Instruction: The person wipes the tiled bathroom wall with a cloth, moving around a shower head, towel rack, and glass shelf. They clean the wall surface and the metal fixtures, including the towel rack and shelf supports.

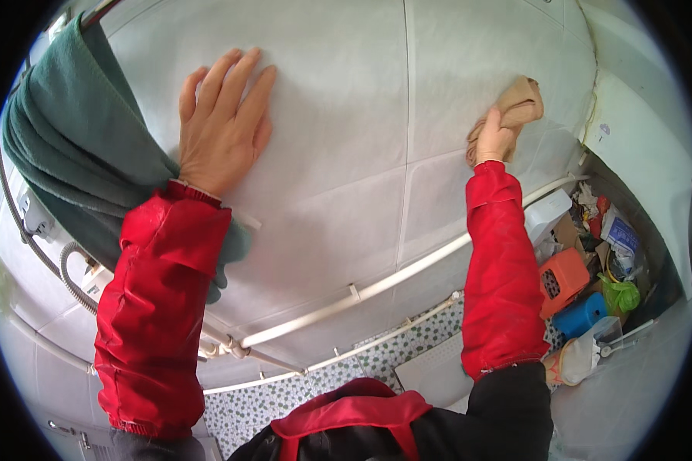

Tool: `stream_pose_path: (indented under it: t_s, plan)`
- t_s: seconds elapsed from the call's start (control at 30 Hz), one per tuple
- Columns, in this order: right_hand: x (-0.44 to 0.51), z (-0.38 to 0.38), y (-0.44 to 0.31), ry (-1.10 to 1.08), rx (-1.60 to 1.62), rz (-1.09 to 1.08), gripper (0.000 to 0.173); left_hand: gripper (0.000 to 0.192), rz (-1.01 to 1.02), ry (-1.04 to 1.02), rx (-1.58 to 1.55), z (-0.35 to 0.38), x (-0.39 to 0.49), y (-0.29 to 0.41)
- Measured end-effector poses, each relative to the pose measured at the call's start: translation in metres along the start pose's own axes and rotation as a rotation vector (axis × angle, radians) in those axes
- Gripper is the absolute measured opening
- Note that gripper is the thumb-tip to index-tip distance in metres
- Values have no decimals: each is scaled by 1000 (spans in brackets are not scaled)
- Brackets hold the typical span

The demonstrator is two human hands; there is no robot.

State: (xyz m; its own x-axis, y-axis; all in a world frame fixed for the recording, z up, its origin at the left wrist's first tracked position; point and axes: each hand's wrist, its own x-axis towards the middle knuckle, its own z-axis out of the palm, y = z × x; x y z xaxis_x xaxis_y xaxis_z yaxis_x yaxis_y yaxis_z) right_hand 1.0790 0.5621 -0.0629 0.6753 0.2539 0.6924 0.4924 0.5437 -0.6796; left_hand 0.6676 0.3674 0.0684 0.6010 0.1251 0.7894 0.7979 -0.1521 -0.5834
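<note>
My left hand (225, 121) lies on the pale tiled wall (334, 127), its fingers spread and nothing in its grasp. In my right hand (494, 138) is a folded brown cloth (522, 104), held against the same wall farther right, past a vertical tile joint. A red sleeve cover wraps each forearm. Close to my left wrist hangs a green towel (81, 138), and part of it shows below the left sleeve.
White pipes (380, 288) run along the lower wall. A metal shower hose (72, 276) hangs at the left. At the right are an orange plastic container (564, 279), a blue container (579, 316), a green plastic bag (620, 294) and mixed litter. Patterned tiles (254, 406) cover the floor.
</note>
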Motion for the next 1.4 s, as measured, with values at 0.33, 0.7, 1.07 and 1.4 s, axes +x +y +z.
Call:
stream_pose_path:
  t_s: [0.33,0.7,1.07,1.4]
  plan:
    - [-368,-11,-143,-757,-7,-484,63,41,-16,42,44,9,-4,-7]
    - [-229,7,0,-107,1088,775,56,42,-29,-2,79,3,-11,-10]
    - [-245,-1,-18,14,472,529,47,44,-13,-2,80,6,-8,-5]
    - [-191,11,-176,-512,-47,-621,83,47,6,13,13,5,-7,-10]
